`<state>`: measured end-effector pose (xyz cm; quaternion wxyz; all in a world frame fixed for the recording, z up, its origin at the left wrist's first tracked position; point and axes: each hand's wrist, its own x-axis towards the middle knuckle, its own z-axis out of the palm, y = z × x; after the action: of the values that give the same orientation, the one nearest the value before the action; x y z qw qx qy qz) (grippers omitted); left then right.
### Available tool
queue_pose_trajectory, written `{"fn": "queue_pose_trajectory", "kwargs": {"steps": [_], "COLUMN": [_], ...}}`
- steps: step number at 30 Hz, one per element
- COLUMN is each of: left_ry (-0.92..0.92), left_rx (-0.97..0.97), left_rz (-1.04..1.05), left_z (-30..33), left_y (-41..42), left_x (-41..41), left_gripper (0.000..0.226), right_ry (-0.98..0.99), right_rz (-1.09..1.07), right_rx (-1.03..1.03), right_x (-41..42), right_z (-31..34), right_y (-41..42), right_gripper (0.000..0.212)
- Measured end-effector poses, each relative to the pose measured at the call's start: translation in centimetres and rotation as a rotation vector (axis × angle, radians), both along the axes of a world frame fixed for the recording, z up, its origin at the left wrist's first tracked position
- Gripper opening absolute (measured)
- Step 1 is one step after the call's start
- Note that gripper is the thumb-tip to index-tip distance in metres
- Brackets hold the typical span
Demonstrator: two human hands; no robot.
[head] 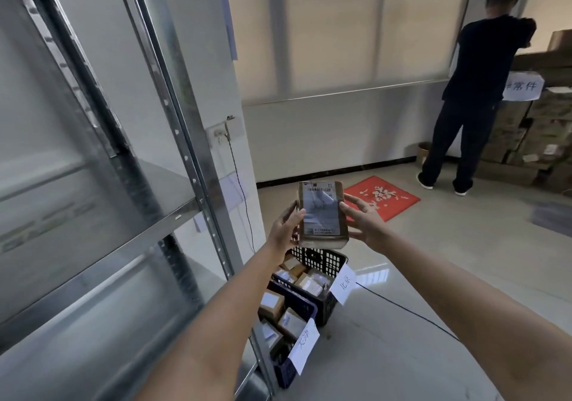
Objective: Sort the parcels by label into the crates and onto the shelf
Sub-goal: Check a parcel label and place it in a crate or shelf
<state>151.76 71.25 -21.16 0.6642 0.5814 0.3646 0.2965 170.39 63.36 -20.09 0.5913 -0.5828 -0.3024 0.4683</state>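
Observation:
I hold a brown cardboard parcel (322, 213) with a white shipping label facing me, out in front at chest height. My left hand (286, 227) grips its left edge and my right hand (363, 221) grips its right edge. Directly below stands a black plastic crate (322, 259) with a paper tag and several small parcels inside. Nearer to me sits a dark blue crate (286, 369), also tagged and holding several parcels. A metal shelf rack (185, 140) fills the left side, its boards bare.
A person in dark clothes (473, 97) stands at the back right, facing stacked cardboard boxes (538, 134) with a paper sign. A red mat (382, 198) lies on the tiled floor. A black cable (411, 311) runs across the floor right of the crates.

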Motion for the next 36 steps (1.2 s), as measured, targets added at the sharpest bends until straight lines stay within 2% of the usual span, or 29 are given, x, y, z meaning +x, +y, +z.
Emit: {"fn": "queue_pose_trajectory", "kwargs": {"steps": [4, 8, 16, 24, 28, 32, 36], "left_ry": [-0.019, -0.005, 0.022, 0.039, 0.046, 0.094, 0.1], "left_rx": [-0.038, -0.06, -0.088, -0.132, -0.166, -0.202, -0.214], "left_rz": [0.054, 0.164, 0.472, 0.649, 0.753, 0.818, 0.829], "left_z": [-0.4, -1.0, -2.3, -3.5, -4.8, -6.0, -6.0], "left_y": [3.1, 6.1, 9.2, 7.5, 6.1, 5.7, 6.7], "left_x": [1.0, 1.7, 4.3, 8.4, 8.1, 6.8, 5.8], "left_gripper": [0.027, 0.04, 0.04, 0.037, 0.037, 0.045, 0.036], "right_ry": [-0.004, 0.005, -0.026, -0.028, -0.044, -0.054, -0.064], "right_rz": [0.073, 0.19, 0.544, 0.771, 0.857, 0.906, 0.92], "right_rx": [-0.01, -0.032, -0.06, -0.122, -0.151, -0.175, -0.177], "right_x": [1.6, 2.9, 6.2, 10.4, 9.4, 7.9, 6.9], "right_z": [-0.8, -1.1, -2.2, -4.1, -5.6, -7.4, -8.2], "right_y": [4.4, 9.0, 16.9, 20.4, 21.0, 21.9, 23.0], "right_gripper": [0.052, 0.048, 0.049, 0.05, 0.043, 0.052, 0.054]}}
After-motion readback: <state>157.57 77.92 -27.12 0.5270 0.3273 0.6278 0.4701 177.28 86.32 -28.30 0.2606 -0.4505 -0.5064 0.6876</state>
